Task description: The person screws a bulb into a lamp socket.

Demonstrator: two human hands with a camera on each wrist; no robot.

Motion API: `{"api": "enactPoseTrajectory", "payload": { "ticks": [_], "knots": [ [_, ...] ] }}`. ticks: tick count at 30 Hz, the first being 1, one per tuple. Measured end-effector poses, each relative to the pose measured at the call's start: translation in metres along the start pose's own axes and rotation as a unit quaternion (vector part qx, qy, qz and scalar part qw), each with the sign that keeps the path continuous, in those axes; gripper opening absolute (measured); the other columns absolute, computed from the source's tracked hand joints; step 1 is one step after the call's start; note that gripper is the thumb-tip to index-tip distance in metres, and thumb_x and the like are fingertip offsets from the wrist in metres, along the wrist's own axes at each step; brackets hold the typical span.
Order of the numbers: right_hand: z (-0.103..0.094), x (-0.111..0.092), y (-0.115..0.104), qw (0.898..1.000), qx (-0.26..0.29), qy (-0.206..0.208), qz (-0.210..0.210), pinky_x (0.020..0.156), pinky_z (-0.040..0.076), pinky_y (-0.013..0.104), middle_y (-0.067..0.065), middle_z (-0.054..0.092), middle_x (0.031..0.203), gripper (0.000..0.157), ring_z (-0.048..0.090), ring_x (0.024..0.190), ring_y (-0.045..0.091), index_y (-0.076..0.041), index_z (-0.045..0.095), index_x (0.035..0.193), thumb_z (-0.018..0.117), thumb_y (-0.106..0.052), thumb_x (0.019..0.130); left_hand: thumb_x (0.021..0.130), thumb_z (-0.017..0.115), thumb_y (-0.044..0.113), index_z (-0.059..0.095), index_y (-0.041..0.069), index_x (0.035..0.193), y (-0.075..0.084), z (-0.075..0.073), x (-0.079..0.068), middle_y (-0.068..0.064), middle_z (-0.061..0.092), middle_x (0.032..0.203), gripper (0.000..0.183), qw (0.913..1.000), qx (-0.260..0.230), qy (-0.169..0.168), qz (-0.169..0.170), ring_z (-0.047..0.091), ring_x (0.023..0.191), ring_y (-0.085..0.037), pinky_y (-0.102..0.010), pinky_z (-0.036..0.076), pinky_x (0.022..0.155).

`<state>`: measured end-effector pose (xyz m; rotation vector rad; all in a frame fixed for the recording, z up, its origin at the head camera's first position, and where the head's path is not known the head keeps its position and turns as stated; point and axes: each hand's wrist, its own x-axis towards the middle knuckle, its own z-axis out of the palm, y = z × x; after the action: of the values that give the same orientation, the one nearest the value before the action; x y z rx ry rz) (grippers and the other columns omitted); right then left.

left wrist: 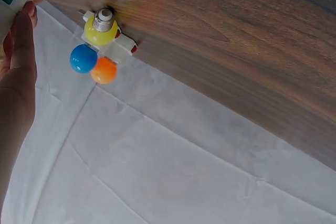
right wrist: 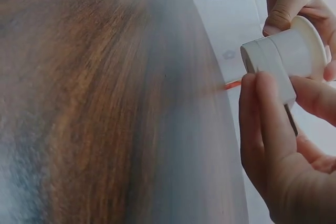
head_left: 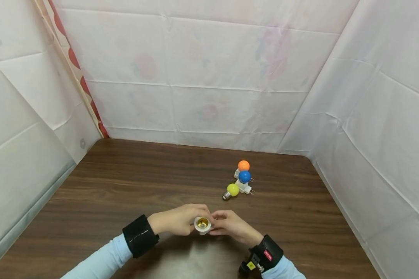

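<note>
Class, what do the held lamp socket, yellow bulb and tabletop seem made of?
Lamp socket: probably white plastic, smooth and satin; the shiny gold-coloured lining looks metallic.
Yellow bulb: smooth plastic or coated glass; its silvery threaded base suggests metal.
Tabletop: wood or laminate, grain visible, slight sheen.

The place looked like a makeshift filming booth; whether it stood inside a home, lab or office could not be told. White, fold-creased back sheeting [head_left: 213,58], faintly blotched pink and blue, hung behind the wood-grain table [head_left: 153,174]. A pale right sheet [head_left: 380,97] walled in the table's right side, and a pale left sheet [head_left: 21,100] its left. A red-spotted strip [head_left: 73,57] ran down to the table's far left corner. Over the table's near part, black wristbands [head_left: 140,235] suggested recording gear.
</note>
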<state>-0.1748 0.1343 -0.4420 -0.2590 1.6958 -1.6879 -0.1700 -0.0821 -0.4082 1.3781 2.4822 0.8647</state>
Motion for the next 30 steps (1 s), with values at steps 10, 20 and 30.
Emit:
{"api": "enactPoseTrajectory", "payload": {
  "ticks": [10,20,30],
  "knots": [
    [-0.003,0.0,0.004,0.999,0.038,0.004,0.009,0.078,0.054,0.026,0.008,0.064,0.095,0.026,0.064,0.083,0.014,0.006,0.057,0.109,0.059,-0.007,0.086,0.073,0.059,-0.014,0.062,0.023,0.111,0.002,0.001,0.0,0.012,0.054,0.108,0.053,0.9999,-0.004,0.012,0.006,0.052,0.101,-0.004,-0.024,0.046,0.089],
    [-0.004,-0.001,0.008,0.998,0.061,0.019,0.002,0.078,0.054,0.026,0.007,0.065,0.095,0.025,0.065,0.085,0.016,0.005,0.058,0.109,0.06,-0.005,0.086,0.076,0.059,-0.013,0.06,0.022,0.116,-0.001,0.003,0.003,0.012,0.055,0.11,0.053,0.9997,-0.001,0.021,0.008,0.052,0.104,-0.003,-0.026,0.046,0.091],
    [-0.013,-0.01,0.009,0.996,0.073,0.049,-0.011,0.081,0.053,0.026,0.006,0.065,0.099,0.032,0.064,0.091,0.016,0.006,0.056,0.113,0.062,-0.01,0.085,0.082,0.054,-0.01,0.053,0.01,0.125,-0.016,-0.003,0.014,0.0,0.058,0.114,0.048,0.997,-0.023,0.041,-0.061,0.056,0.103,-0.012,-0.026,0.049,0.086]
  ]
}}
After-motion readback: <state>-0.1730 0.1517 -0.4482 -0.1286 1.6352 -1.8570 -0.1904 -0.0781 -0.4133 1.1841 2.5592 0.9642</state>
